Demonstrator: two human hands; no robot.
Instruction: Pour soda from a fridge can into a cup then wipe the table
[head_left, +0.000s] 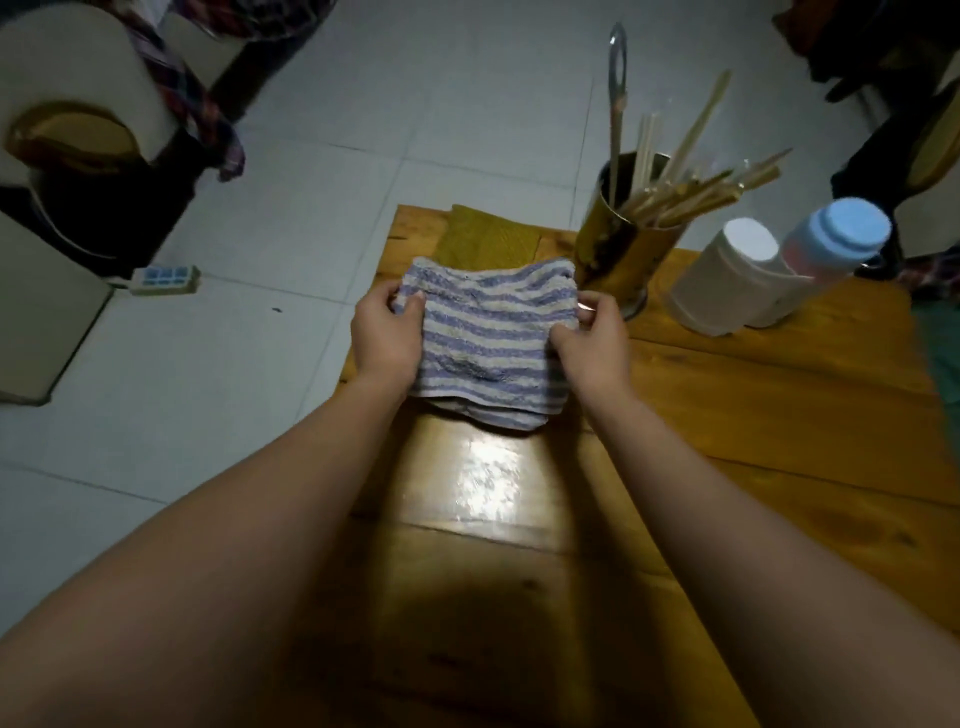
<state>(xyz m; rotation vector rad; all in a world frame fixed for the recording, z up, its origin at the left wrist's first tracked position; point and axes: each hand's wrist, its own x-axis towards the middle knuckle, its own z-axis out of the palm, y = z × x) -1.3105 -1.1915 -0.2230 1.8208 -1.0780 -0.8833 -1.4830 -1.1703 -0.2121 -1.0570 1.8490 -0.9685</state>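
Note:
A folded towel (488, 338) with purple and white stripes lies near the far left corner of the wooden table (753, 415). My left hand (384, 338) pinches its left edge between thumb and fingers. My right hand (592, 343) pinches its right edge the same way. The towel's far part is lifted a little between my hands, and its near edge rests on the wood. No can or cup is in view.
A metal holder (618, 249) full of chopsticks stands just right of the towel. Further right are a white container (727, 280) and a blue-capped bottle (836, 239). A yellow cloth (483, 239) lies behind the towel. A power strip (163, 278) sits on the tiled floor at left.

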